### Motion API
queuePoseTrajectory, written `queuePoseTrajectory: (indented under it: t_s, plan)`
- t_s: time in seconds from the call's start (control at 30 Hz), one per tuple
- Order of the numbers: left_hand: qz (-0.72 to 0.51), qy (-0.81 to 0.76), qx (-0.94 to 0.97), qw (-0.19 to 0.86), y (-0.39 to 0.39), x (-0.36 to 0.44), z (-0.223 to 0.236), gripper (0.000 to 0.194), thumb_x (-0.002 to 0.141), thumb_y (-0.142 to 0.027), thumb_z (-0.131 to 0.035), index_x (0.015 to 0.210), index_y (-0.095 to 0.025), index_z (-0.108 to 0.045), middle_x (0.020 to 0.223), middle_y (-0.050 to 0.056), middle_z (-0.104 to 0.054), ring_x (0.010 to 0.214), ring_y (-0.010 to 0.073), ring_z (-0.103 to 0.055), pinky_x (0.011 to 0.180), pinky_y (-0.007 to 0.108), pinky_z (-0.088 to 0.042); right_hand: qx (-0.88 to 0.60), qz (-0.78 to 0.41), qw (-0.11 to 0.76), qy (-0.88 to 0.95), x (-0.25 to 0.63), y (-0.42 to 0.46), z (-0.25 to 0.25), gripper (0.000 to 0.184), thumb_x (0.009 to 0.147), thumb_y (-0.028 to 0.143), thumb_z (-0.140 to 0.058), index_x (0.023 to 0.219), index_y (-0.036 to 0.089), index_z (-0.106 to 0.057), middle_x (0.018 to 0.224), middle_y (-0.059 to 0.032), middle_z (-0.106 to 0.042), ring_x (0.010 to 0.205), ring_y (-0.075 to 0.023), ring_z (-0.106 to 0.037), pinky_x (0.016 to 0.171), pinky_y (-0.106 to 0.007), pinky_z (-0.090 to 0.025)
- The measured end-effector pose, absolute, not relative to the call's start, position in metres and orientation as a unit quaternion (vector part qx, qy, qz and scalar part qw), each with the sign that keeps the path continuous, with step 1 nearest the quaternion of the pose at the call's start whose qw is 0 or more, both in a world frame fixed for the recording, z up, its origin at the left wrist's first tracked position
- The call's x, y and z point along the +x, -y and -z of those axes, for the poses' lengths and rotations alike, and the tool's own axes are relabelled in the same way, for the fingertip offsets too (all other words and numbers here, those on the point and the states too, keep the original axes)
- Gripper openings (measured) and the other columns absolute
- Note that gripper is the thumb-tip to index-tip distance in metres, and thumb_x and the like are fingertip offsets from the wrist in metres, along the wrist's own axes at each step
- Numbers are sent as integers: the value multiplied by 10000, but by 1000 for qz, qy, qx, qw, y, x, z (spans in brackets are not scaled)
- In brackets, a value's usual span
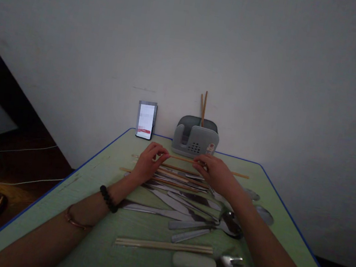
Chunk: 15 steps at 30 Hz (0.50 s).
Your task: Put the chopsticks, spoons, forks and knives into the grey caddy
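A thin wooden chopstick (181,158) spans the gap between my hands, just above the table. My left hand (151,159) pinches its left end between thumb and fingers. Farther along the stick, my right hand (214,170) is closed on it. A wooden tip (240,175) shows past the right hand; I cannot tell if it belongs to the same chopstick. Under my hands lie several loose chopsticks (172,174) mixed with metal cutlery. Directly behind stands a grey utensil holder (203,141) with two chopsticks (204,108) upright in it.
Several knives (161,212) and spoons (230,224) lie across the green table (91,244). Nearer me are a bundle of pale chopsticks (163,245) and a white-handled fork (194,261). A lit phone (146,120) leans on the wall (189,47) at the back left.
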State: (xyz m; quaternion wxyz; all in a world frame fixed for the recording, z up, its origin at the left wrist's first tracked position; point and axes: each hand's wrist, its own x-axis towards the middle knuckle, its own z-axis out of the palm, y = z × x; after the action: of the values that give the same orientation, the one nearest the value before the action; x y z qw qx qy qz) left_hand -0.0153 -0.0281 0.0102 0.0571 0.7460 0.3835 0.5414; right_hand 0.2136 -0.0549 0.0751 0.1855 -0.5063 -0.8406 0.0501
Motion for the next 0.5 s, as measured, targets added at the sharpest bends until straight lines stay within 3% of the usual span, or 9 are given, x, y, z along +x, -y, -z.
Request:
queuePoseTrajectory:
  t_s: [0.5]
  plan:
    - [-547,-385,742,47,29,-15,-8,86,873,-211,-508,946,-185,-545,809,6,-528,696,117,-499,628,236,-434,-502,-39,201,840,214,54,-74,202,900,270,-496,993,187,-656,939,-75,-670,823,-177,-613,752,-286,-442]
